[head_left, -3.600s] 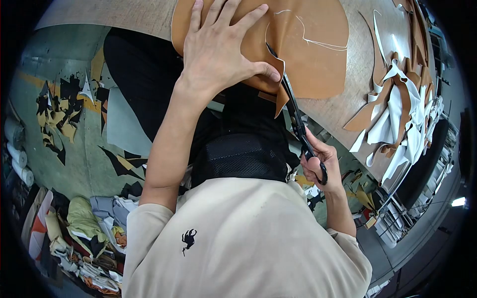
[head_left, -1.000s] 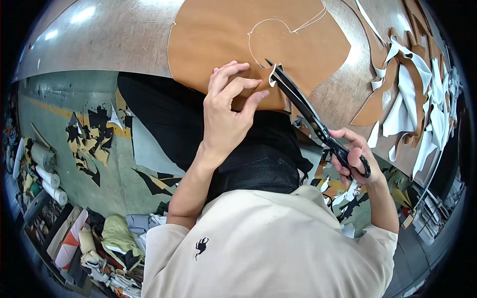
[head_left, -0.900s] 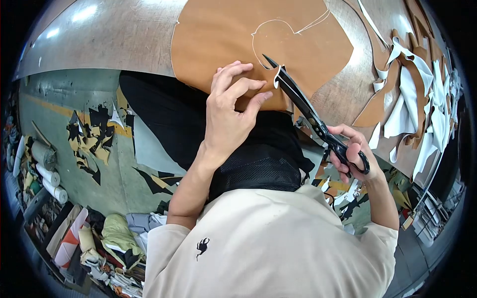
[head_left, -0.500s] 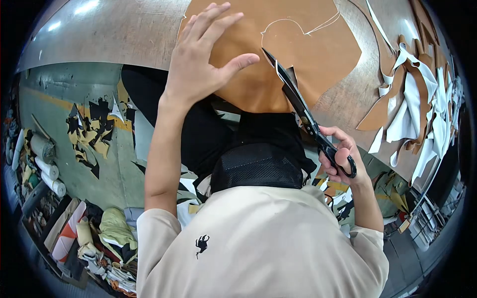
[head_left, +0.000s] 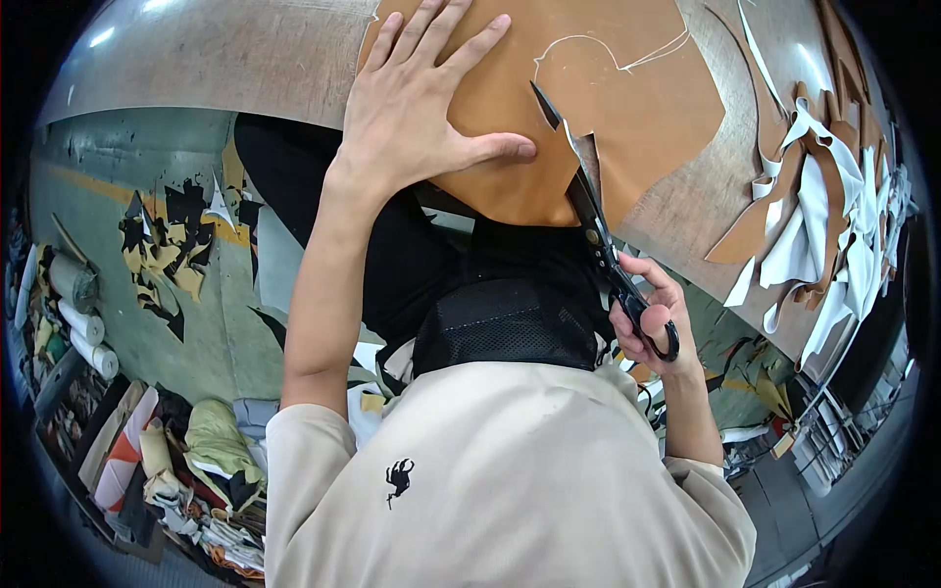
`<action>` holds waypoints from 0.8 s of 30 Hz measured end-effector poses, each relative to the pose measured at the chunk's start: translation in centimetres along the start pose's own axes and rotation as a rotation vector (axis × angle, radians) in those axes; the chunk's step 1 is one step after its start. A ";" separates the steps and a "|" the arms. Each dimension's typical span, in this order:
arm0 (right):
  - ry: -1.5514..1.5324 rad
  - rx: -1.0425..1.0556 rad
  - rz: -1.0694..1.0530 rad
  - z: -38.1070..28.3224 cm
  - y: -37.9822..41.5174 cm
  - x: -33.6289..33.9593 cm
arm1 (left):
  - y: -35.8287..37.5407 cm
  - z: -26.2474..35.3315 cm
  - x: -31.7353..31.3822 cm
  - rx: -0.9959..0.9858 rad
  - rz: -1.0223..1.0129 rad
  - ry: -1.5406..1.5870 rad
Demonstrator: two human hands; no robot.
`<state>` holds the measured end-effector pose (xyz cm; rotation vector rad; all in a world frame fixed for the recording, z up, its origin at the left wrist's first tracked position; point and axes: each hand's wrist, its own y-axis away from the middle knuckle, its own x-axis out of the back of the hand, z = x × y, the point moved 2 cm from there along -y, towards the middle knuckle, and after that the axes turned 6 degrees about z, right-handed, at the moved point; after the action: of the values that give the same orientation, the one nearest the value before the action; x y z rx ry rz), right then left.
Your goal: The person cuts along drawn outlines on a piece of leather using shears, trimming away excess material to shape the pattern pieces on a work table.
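Note:
A large brown leather-like sheet (head_left: 647,118) lies on the table (head_left: 225,64) and hangs a little over its near edge. My left hand (head_left: 412,118) rests flat on the sheet's left part, fingers spread, holding nothing. My right hand (head_left: 657,314) is closed round the handles of black scissors (head_left: 600,235). Their blades sit in a cut that runs in from the near edge, one blade above the sheet, the other partly hidden under it. Beyond the tip a white curved line (head_left: 578,37) is drawn on the sheet.
Brown and white offcuts (head_left: 809,201) are heaped on the table's right side. Black and yellow scraps (head_left: 167,245) lie on the green floor (head_left: 235,333). Rolls (head_left: 83,323) and folded fabrics (head_left: 221,446) stand at the lower left.
My left hand has come down onto the sheet, its fingers spread wider. The scissors in my right hand have shifted left and slightly toward me, and the slit in the sheet shows wider.

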<state>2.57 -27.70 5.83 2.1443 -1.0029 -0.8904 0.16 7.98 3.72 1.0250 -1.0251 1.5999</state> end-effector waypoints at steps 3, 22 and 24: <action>0.006 0.022 -0.007 0.3 -0.2 0.1 | -0.1 0.2 0.2 0.013 -0.027 -0.003; -0.010 0.086 0.056 1.9 -0.3 -0.1 | 0.2 0.2 0.3 0.029 -0.041 0.001; -0.019 0.072 0.058 2.1 -0.2 0.1 | 0.4 0.2 0.1 0.022 -0.011 0.007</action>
<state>1.09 -28.11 4.42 2.1579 -1.1163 -0.8603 -0.26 7.69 3.81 1.0377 -0.9981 1.6083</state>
